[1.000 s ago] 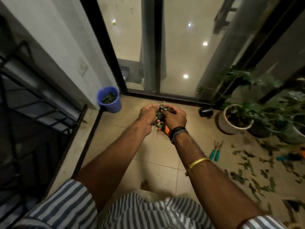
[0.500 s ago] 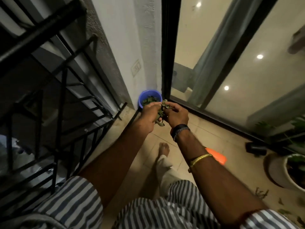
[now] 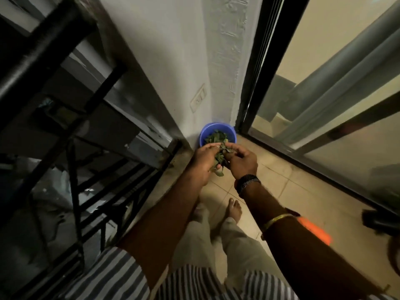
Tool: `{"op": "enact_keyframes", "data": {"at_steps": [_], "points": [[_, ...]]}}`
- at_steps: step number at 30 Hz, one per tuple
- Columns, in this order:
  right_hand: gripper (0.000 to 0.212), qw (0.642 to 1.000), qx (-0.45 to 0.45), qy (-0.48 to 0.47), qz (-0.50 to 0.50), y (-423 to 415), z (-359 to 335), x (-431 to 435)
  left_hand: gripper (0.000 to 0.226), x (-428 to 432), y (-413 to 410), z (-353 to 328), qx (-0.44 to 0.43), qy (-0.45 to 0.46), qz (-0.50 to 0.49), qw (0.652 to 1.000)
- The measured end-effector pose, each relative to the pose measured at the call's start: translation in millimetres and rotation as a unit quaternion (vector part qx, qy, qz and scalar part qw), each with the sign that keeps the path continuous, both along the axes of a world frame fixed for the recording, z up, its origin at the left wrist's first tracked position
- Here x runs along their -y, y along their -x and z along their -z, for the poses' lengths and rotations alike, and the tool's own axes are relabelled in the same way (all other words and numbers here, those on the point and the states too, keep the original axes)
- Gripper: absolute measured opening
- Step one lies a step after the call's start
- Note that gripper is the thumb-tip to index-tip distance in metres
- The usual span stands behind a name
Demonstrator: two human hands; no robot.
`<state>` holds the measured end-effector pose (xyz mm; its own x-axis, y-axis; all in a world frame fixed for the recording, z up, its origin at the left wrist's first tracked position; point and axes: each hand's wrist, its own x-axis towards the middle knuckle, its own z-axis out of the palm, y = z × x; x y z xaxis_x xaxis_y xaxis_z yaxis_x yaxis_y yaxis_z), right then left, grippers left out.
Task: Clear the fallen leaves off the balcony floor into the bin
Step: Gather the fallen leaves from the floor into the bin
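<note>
A small blue bin point(image 3: 205, 133) stands in the corner where the white wall meets the sliding glass door, with green leaves lying inside it. My left hand point(image 3: 204, 160) and my right hand point(image 3: 243, 161) are cupped together just in front of the bin's near rim. Between them they hold a bunch of green leaves point(image 3: 220, 155). One leaf hangs down below the hands. My right wrist wears a dark band and my forearm a gold bangle.
A black metal railing point(image 3: 73, 180) runs along the left side. The sliding glass door's black frame point(image 3: 255, 68) rises on the right. My bare foot point(image 3: 233, 210) stands on the beige tiles. An orange object point(image 3: 316, 231) lies on the floor behind my right forearm.
I have walked up to the bin in the corner, carrying the leaves in both hands. The bin now lies right beyond my fingers. The plant pots and scattered leaves have left the view.
</note>
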<state>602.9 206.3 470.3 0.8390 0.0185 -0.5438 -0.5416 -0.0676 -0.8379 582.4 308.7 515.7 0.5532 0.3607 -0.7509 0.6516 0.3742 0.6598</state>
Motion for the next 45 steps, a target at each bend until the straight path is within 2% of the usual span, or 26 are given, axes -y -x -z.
{"op": "enact_keyframes", "data": {"at_steps": [8,12,14,16,19,22,23,26,32,35,38,42,45], "points": [[0.030,0.993,-0.070,-0.021,0.090,-66,98,-42,0.022,-55,-88,107,-0.058,0.000,0.090,0.994],[0.026,0.996,-0.052,0.009,0.069,-104,171,-65,0.026,-77,-126,186,-0.057,0.000,0.116,0.992],[0.025,0.997,-0.046,0.035,0.056,-123,210,-73,0.039,-87,-144,225,-0.055,0.009,0.116,0.992],[0.025,0.996,-0.047,0.056,0.050,-145,247,-79,0.061,-94,-163,262,-0.060,0.020,0.121,0.991],[0.034,0.993,-0.060,0.097,0.012,-173,293,-87,0.072,-103,-187,321,-0.078,0.036,0.157,0.984],[0.039,0.989,-0.090,0.120,-0.006,-191,315,-89,0.101,-113,-202,375,-0.123,0.020,0.134,0.983],[0.039,0.987,-0.101,0.123,-0.004,-194,316,-87,0.100,-117,-204,395,-0.122,0.011,0.118,0.985],[0.033,0.985,-0.121,0.118,0.023,-189,305,-78,0.080,-109,-203,344,-0.114,-0.005,0.109,0.988],[0.029,0.986,-0.098,0.049,0.127,-162,245,-52,0.044,-82,-200,252,-0.097,0.082,0.055,0.990],[0.017,0.980,-0.080,0.008,0.181,-147,168,-35,0.030,-59,-186,177,-0.053,0.089,0.060,0.993],[0.023,0.977,-0.048,-0.034,0.206,-132,81,-17,0.016,-35,-168,99,-0.022,0.085,0.064,0.994],[0.022,0.968,-0.012,-0.093,0.234,-99,-23,9,0.008,-7,-139,15,0.045,0.056,0.091,0.993],[0.023,0.963,0.018,-0.092,0.252,-67,-77,30,0.009,13,-118,-27,0.089,0.054,0.133,0.986]]}}
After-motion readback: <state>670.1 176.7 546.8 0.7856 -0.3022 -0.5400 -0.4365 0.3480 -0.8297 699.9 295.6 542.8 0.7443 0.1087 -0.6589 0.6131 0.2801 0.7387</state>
